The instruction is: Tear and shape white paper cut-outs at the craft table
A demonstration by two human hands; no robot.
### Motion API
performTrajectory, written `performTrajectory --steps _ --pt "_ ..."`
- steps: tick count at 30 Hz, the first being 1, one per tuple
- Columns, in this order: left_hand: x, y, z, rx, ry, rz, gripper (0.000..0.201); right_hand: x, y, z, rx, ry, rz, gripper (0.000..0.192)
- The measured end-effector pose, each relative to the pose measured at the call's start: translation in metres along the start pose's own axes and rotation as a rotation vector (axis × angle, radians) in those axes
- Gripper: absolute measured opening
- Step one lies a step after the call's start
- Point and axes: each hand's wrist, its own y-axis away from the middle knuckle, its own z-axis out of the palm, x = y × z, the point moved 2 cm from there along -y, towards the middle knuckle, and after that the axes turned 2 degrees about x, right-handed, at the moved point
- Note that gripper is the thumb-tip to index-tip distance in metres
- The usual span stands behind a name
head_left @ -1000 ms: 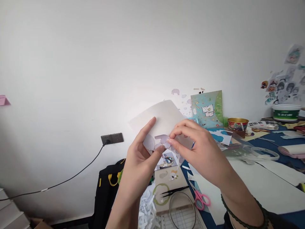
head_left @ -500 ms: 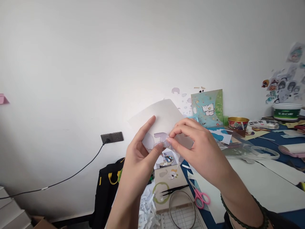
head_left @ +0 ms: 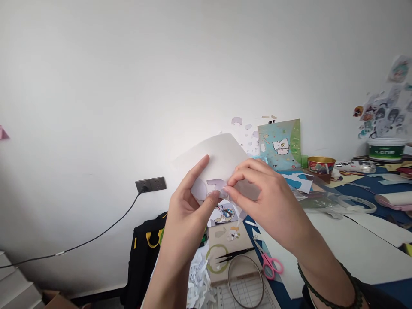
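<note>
A white paper sheet (head_left: 215,151) with pale purple printed shapes (head_left: 216,183) along its lower part is held up in front of the wall. My left hand (head_left: 189,206) grips its lower left, thumb in front and index finger stretched up along the sheet. The thumb and index finger of my right hand (head_left: 260,189) pinch at the lower edge beside the purple shapes, close to my left thumb. Exactly which bit of paper the pinch holds is partly hidden by the fingertips.
Below lie black tweezers (head_left: 234,255), a metal ring (head_left: 245,304), pink-handled scissors (head_left: 272,265) and a heap of paper shreds (head_left: 199,279). A teal picture board (head_left: 278,143) leans on the wall, near a round tin (head_left: 321,164). A black bag (head_left: 144,244) stands at the left.
The sheet and both hands keep nearly the same pose. Near the fingertips, the sheet's lower edge has shifted slightly; the whole view has drifted a little.
</note>
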Motion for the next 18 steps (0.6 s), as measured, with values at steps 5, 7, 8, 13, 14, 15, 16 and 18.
performTrajectory --steps 5,7,8,13,14,15,16,18 --pt "-0.001 -0.001 0.0 0.01 -0.033 0.023 0.063 -0.001 0.0 0.001 0.0 -0.001 0.002 0.016" --pt "-0.002 -0.001 -0.001 0.014 -0.039 0.035 0.063 0.0 -0.001 0.001 -0.002 -0.007 0.008 0.016" --pt "-0.002 -0.001 -0.001 0.012 -0.037 0.037 0.062 0.001 -0.001 0.001 -0.007 -0.013 0.014 0.015" --pt "-0.004 -0.001 -0.001 -0.016 -0.015 0.025 0.061 0.008 0.0 0.0 -0.065 -0.094 0.043 0.015" --pt "-0.004 -0.002 -0.002 -0.015 -0.013 0.025 0.061 0.009 0.0 0.0 -0.081 -0.109 0.047 0.017" --pt "-0.005 -0.002 -0.002 -0.012 -0.013 0.025 0.061 0.009 0.0 0.0 -0.093 -0.118 0.048 0.018" --pt "-0.005 -0.002 -0.002 -0.006 -0.017 0.027 0.061 0.009 0.0 -0.001 -0.098 -0.118 0.048 0.018" --pt "-0.004 -0.003 -0.002 0.006 -0.035 0.027 0.061 0.009 0.0 -0.001 -0.074 -0.098 0.039 0.013"
